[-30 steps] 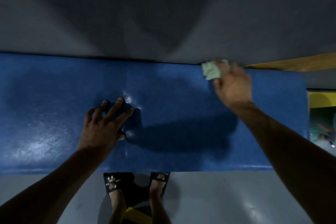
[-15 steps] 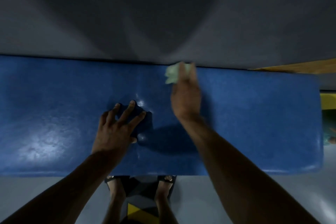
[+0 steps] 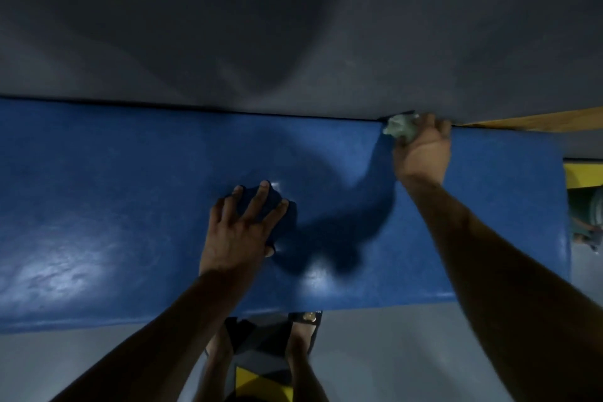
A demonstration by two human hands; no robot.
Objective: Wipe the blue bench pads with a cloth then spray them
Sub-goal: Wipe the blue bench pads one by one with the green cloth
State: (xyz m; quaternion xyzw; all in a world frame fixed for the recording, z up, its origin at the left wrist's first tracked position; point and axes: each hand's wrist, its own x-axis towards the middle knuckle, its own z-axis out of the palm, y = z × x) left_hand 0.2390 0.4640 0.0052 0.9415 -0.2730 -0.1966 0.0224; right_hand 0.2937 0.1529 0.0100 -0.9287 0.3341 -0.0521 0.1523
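We press our left hand (image 3: 239, 232) flat with spread fingers mid-pad (image 3: 114, 206), while our right hand (image 3: 422, 148) bunches the cloth (image 3: 399, 126) in curled fingers at the pad's far edge; soft and light, it seems best gripped wadded, the pad looking slick and cushioned.

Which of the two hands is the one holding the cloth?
The right hand, at the far edge of the blue bench pad, grips the pale green cloth. The left hand rests spread on the pad, holding nothing.
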